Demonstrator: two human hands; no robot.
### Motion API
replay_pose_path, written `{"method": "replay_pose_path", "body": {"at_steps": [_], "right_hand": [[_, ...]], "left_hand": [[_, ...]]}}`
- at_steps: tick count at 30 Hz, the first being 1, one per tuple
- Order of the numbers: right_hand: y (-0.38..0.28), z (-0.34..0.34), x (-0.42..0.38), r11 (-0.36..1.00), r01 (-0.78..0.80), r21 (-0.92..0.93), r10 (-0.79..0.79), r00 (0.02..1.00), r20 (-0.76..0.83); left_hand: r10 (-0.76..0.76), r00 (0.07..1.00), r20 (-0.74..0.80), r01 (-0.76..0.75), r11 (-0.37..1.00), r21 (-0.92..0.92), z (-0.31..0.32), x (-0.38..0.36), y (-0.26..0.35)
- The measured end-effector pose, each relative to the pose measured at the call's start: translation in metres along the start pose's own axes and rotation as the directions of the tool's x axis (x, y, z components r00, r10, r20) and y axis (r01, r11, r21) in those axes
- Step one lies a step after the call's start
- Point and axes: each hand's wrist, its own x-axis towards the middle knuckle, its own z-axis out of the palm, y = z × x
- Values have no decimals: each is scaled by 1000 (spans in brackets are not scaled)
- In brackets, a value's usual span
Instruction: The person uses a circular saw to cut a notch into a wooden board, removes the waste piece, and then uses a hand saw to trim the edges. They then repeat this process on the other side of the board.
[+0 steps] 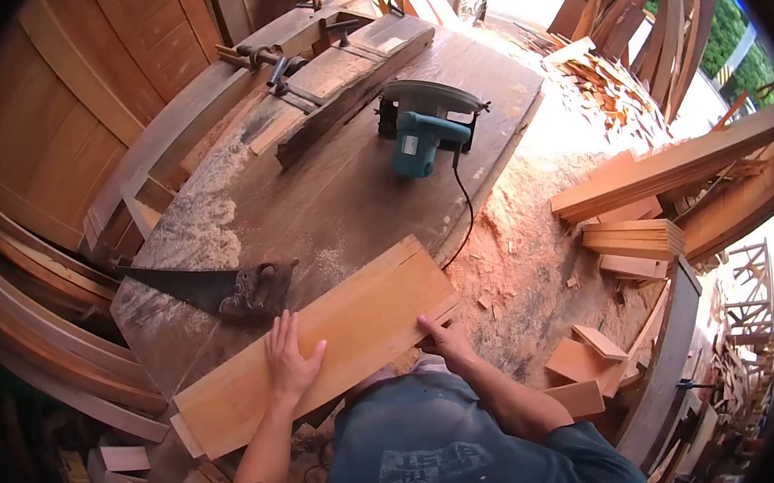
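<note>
A wide wooden board [356,313] lies slantwise across the near edge of the workbench, close to my body. My left hand [294,362] rests flat on its upper face with the fingers stretched out. At the board's near right edge, my right hand [446,341] grips it, thumb on top and the other fingers hidden below. Just beyond the board is a handsaw [190,288] with a dark blade and handle. Farther back on the bench sits a teal circular saw [424,142], its black cord running down past the board's right end.
Clamps [275,72] hold a dark plank [360,92] at the back of the workbench [329,205]. Sawdust and shavings [526,248] cover the floor at right. Stacked timber beams [666,166] and offcuts [582,362] lie to the right; wooden panels [72,113] stand at left.
</note>
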Motion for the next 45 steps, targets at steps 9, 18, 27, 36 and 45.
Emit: {"method": "replay_pose_path", "body": {"at_steps": [9,18,27,36,45], "right_hand": [[-218,-12,35,254,440,-861,-514,816,265],[-362,30,139,-390,465,-795,-710,398,581],[-386,35,124,-129,502,-855,-532,693,487],[-269,-8,-113,564,309,-766,-461,887,19],[-166,45,-174,480,298,-825,-328,933,146]], "left_hand": [[-78,993,-92,75,997,-27,30,27,22],[-178,983,-50,180,983,44,58,106,73],[-233,971,-63,235,972,25,51,115,71],[-295,921,-254,274,955,-115,61,128,51],[-6,1000,6,6,1000,-2,29,112,30]]}}
